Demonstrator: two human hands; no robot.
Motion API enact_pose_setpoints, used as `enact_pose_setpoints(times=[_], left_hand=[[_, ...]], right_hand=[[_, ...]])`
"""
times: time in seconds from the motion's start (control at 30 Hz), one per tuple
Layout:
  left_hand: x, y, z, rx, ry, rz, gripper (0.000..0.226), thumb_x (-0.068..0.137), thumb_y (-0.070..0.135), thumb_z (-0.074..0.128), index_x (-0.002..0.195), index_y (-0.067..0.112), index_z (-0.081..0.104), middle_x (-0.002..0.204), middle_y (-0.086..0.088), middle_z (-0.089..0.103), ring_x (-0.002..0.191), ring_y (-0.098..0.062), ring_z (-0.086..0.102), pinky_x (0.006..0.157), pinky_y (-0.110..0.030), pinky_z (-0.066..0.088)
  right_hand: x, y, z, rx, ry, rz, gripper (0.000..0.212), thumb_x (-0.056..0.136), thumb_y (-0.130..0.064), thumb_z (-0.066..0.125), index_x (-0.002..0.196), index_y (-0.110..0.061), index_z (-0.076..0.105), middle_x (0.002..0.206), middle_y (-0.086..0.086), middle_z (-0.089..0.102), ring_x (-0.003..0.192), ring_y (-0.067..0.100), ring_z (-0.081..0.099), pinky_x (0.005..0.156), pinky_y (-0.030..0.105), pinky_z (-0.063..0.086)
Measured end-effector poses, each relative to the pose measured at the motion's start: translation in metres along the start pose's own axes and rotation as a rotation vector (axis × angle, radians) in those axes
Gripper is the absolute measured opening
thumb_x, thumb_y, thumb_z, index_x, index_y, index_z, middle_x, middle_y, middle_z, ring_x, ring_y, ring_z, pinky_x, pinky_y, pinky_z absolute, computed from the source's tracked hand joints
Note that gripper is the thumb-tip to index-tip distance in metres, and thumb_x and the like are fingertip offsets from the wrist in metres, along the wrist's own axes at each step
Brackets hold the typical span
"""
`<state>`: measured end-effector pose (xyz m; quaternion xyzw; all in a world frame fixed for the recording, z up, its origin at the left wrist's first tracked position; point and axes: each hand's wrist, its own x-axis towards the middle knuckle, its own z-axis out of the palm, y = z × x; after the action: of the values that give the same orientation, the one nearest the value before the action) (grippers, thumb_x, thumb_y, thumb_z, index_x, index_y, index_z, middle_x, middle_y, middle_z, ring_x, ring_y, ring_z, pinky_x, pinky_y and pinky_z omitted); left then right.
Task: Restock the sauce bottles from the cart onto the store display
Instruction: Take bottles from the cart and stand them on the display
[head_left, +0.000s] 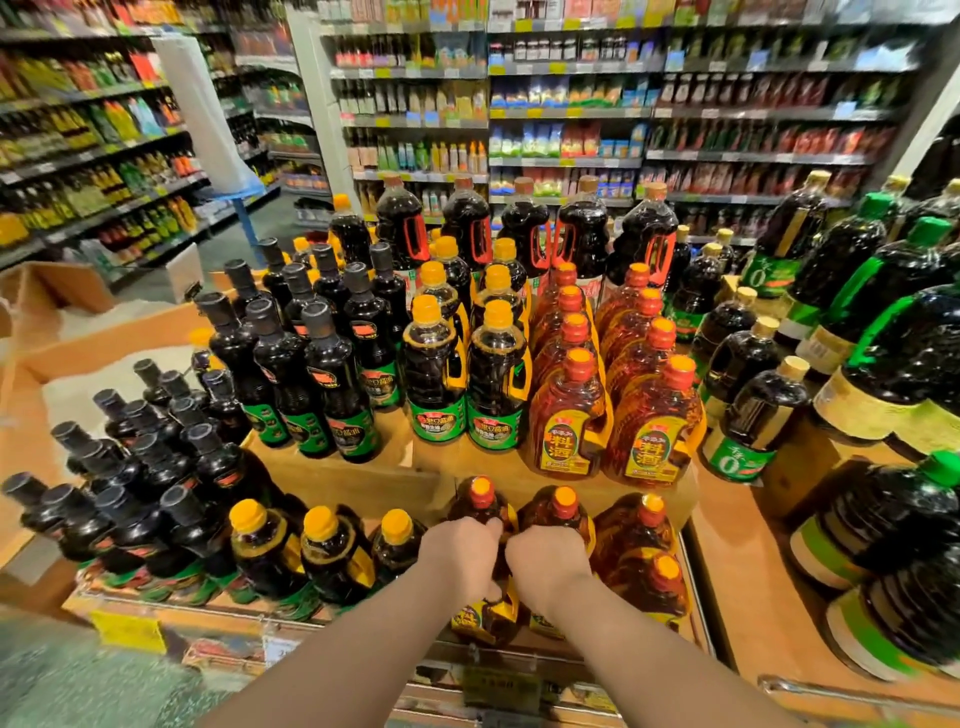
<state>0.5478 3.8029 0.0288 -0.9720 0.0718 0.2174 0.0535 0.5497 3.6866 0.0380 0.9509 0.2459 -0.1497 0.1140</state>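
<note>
Sauce bottles fill the tiered wooden display (363, 488) in front of you, and two of the amber ones with red caps sit right under your hands on the lower front tier. Your left hand (460, 553) curls over the shoulder of the left amber bottle (480, 501), fingers wrapped down around its yellow handle side. Your right hand (548, 558) grips the neighbouring amber bottle (563, 512) the same way, knuckles up, fingers folded over its top. The two hands sit close together, almost touching, and both bottles stand upright on the tier.

Just to the right of your right hand stand more amber bottles (647, 540) of the same kind. On the tier above, two rows of larger amber bottles (613, 395) with yellow labels run back from the edge. To their left are dark bottles with orange caps (465, 364), and further left a block of tall black-capped bottles (311, 358). On your own tier, to the left of your hands, three orange-capped bottles (322, 551) stand beside a cluster of black-capped bottles (135, 467). Big dark jugs with red handles (524, 228) line the back. On the right, dark bottles with green caps (883, 322) stand on a separate wooden stand. Store shelves (571, 114) fill the background, blurred.
</note>
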Motion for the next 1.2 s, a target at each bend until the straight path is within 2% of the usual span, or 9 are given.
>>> enact_pose_setpoints(times=[0.13, 0.27, 0.4, 0.53, 0.8, 0.9, 0.97, 1.03, 1.2], left_hand=[[-0.001, 0.002, 0.005, 0.027, -0.063, -0.038, 0.073, 0.076, 0.045, 0.078, 0.132, 0.011, 0.047, 0.118, -0.01, 0.061, 0.103, -0.031, 0.063, 0.075, -0.04, 0.052], [-0.003, 0.003, 0.004, 0.04, -0.055, -0.063, 0.064, 0.075, 0.049, 0.078, 0.121, 0.011, 0.056, 0.107, -0.007, 0.065, 0.094, -0.028, 0.066, 0.073, -0.037, 0.054], [-0.004, 0.005, 0.001, -0.021, -0.032, -0.095, 0.054, 0.078, 0.048, 0.076, 0.113, 0.009, 0.06, 0.107, -0.006, 0.065, 0.096, -0.028, 0.065, 0.078, -0.038, 0.055], [-0.003, 0.006, -0.003, -0.018, 0.021, -0.103, 0.032, 0.088, 0.027, 0.064, 0.115, 0.009, 0.061, 0.113, -0.009, 0.065, 0.101, -0.029, 0.065, 0.083, -0.038, 0.056], [0.005, 0.003, 0.004, 0.001, 0.047, -0.022, 0.026, 0.094, 0.006, 0.045, 0.116, 0.01, 0.06, 0.114, -0.011, 0.064, 0.102, -0.03, 0.063, 0.081, -0.037, 0.051], [0.008, -0.002, 0.002, -0.031, -0.015, -0.002, 0.022, 0.092, 0.018, 0.057, 0.112, 0.01, 0.058, 0.11, -0.011, 0.063, 0.099, -0.031, 0.062, 0.079, -0.039, 0.052], [0.012, -0.005, 0.0, -0.066, -0.077, -0.003, 0.043, 0.084, 0.039, 0.071, 0.112, 0.01, 0.057, 0.109, -0.01, 0.063, 0.099, -0.031, 0.062, 0.08, -0.041, 0.053], [0.015, -0.006, 0.0, -0.086, -0.086, -0.01, 0.057, 0.08, 0.049, 0.073, 0.116, 0.009, 0.055, 0.112, -0.01, 0.061, 0.101, -0.032, 0.061, 0.082, -0.042, 0.053], [0.015, -0.006, 0.003, -0.175, -0.009, -0.06, 0.06, 0.075, 0.047, 0.075, 0.117, 0.011, 0.053, 0.113, -0.009, 0.061, 0.101, -0.031, 0.061, 0.083, -0.043, 0.053]], right_hand=[[0.002, -0.007, 0.013, -0.149, -0.013, -0.049, 0.027, 0.091, -0.003, 0.047, 0.102, -0.015, 0.068, 0.104, 0.003, 0.068, 0.096, 0.026, 0.065, 0.065, 0.031, 0.042], [0.005, -0.013, 0.024, -0.278, -0.04, -0.077, 0.029, 0.091, -0.005, 0.047, 0.106, -0.018, 0.068, 0.105, 0.003, 0.068, 0.097, 0.027, 0.063, 0.067, 0.032, 0.037], [0.0, -0.01, 0.02, -0.282, -0.011, -0.09, 0.028, 0.09, -0.003, 0.048, 0.105, -0.017, 0.066, 0.106, 0.002, 0.066, 0.096, 0.028, 0.063, 0.066, 0.032, 0.037], [-0.009, -0.014, 0.021, -0.296, -0.018, -0.131, 0.03, 0.093, -0.001, 0.045, 0.112, -0.015, 0.065, 0.113, 0.006, 0.064, 0.104, 0.03, 0.06, 0.069, 0.034, 0.037], [-0.016, -0.012, 0.007, -0.192, -0.025, -0.088, 0.029, 0.092, 0.001, 0.046, 0.108, -0.013, 0.067, 0.111, 0.006, 0.067, 0.103, 0.031, 0.062, 0.068, 0.033, 0.04], [-0.014, -0.007, -0.002, -0.039, -0.01, -0.035, 0.027, 0.091, 0.001, 0.048, 0.104, -0.012, 0.068, 0.11, 0.006, 0.067, 0.101, 0.03, 0.063, 0.069, 0.034, 0.044], [-0.011, -0.003, -0.008, 0.046, -0.002, 0.004, 0.026, 0.091, 0.001, 0.047, 0.104, -0.01, 0.067, 0.11, 0.008, 0.066, 0.102, 0.031, 0.063, 0.073, 0.036, 0.047], [-0.009, 0.0, -0.013, 0.113, 0.003, 0.037, 0.025, 0.091, 0.0, 0.047, 0.106, -0.008, 0.066, 0.11, 0.011, 0.066, 0.101, 0.033, 0.063, 0.077, 0.039, 0.05], [-0.002, 0.006, -0.024, 0.184, 0.047, 0.005, 0.023, 0.089, -0.005, 0.052, 0.109, -0.009, 0.063, 0.11, 0.013, 0.064, 0.102, 0.033, 0.062, 0.078, 0.04, 0.052]])
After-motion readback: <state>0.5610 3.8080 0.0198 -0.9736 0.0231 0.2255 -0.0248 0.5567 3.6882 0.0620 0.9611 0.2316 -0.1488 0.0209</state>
